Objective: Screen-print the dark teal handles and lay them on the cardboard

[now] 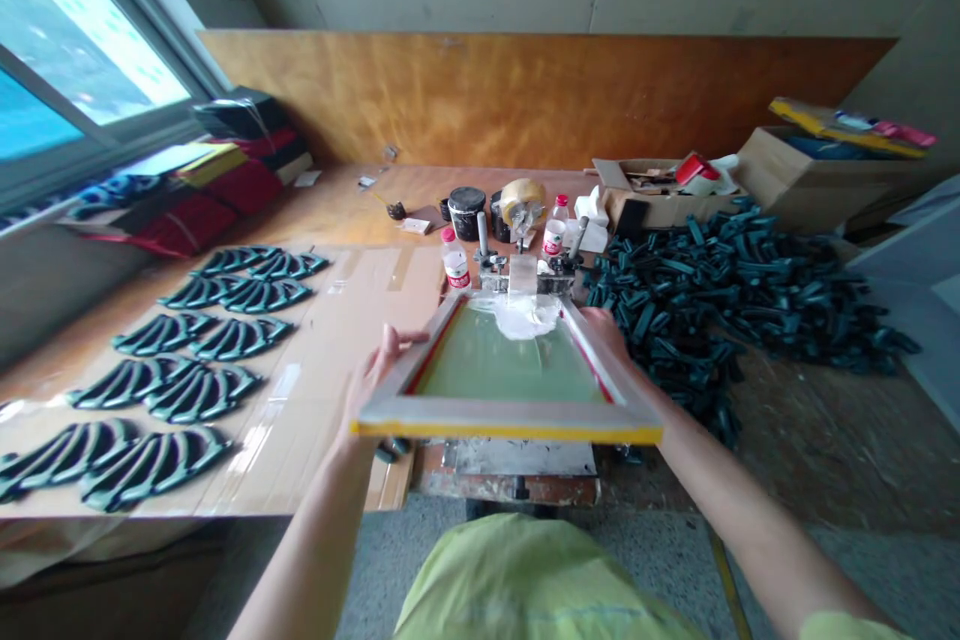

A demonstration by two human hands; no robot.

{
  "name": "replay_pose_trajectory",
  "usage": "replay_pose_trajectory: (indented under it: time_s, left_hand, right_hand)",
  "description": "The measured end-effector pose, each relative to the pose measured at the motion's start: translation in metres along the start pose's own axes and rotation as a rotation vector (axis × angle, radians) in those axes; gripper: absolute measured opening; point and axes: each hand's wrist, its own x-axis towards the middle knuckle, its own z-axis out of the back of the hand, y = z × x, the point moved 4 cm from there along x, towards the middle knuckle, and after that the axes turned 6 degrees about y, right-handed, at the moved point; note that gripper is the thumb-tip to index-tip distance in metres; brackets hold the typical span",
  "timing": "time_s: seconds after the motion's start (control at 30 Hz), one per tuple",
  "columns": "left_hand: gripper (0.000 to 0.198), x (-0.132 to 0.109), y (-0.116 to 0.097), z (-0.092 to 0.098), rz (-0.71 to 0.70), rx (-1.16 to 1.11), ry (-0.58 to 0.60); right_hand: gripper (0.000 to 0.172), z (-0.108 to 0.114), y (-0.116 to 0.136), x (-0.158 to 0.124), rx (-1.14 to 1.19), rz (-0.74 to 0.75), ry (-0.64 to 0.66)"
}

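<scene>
A screen printing frame (495,412) with pale metal rails, a yellow front edge and greenish mesh (510,368) is in front of me, its near end raised above the table. My left hand (381,358) grips the left rail, one finger stretched along it. On the right rail is my right hand (606,332), its fingers mostly hidden by the frame. The far end meets a metal hinge clamp (523,276) with two upright rods. A whitish patch (526,322) covers the mesh near the clamp. Under the frame, a metal base plate (525,458) shows in part.
On cardboard (300,420) at left lie rows of dark green fan-shaped parts (202,392). A large heap of dark green pieces (675,290) fills the right. Behind stand red-capped bottles (455,265), a black tub (467,212), a tape roll (523,198) and cardboard boxes (802,180).
</scene>
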Motion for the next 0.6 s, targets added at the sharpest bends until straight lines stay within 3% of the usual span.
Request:
replay_pose_trajectory:
  time_s: [0.07, 0.13, 0.2, 0.27, 0.4, 0.47, 0.6]
  left_hand:
    - [0.069, -0.018, 0.045, 0.004, 0.166, 0.027, 0.074]
    - [0.081, -0.028, 0.086, 0.003, 0.237, 0.0, 0.103]
    - [0.09, -0.029, 0.119, 0.0, 0.248, -0.021, 0.074]
    - [0.09, -0.026, 0.141, -0.002, 0.252, -0.012, 0.033]
    - [0.081, -0.021, 0.154, -0.003, 0.267, -0.001, 0.036]
    - [0.078, -0.021, 0.153, -0.002, 0.273, -0.012, 0.05]
    - [0.075, -0.023, 0.152, -0.001, 0.276, -0.004, 0.048]
  right_hand:
    - [0.036, 0.019, -0.01, 0.019, 0.028, -0.101, -0.119]
    - [0.038, 0.03, 0.002, 0.042, 0.064, -0.075, -0.187]
    - [0.048, 0.029, 0.031, 0.065, 0.049, 0.044, -0.13]
    - [0.042, 0.02, 0.057, 0.082, -0.021, 0.091, -0.001]
    - [0.015, -0.002, 0.079, 0.081, -0.134, 0.029, 0.26]
    - [0.012, -0.007, 0.081, 0.063, -0.15, 0.076, 0.303]
    - [0.021, -0.002, 0.083, 0.022, -0.117, 0.319, 0.325]
